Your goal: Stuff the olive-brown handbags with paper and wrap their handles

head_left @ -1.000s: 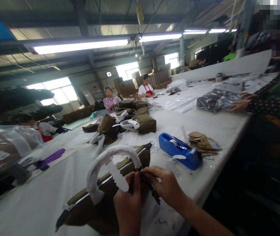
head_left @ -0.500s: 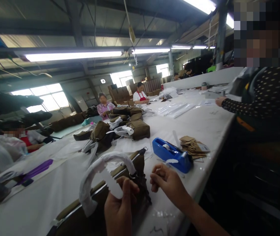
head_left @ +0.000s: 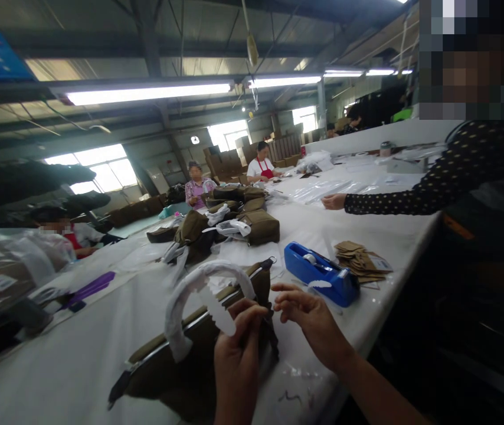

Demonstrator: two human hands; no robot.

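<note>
On the table [head_left: 75, 354], the bag [head_left: 167, 378] stands close before the person, zip and wrapped handle [head_left: 174, 313] uppermost, probably to keep both in easy reach, with the tape dispenser [head_left: 320, 276] near the right hand [head_left: 309, 319], likely for the same reason. That hand holds nothing visible, fingers loosely bent and parted; the left hand [head_left: 241, 339] draws its fingertips together beside the white strip [head_left: 219, 310], perhaps pinching something too small to tell.
</note>
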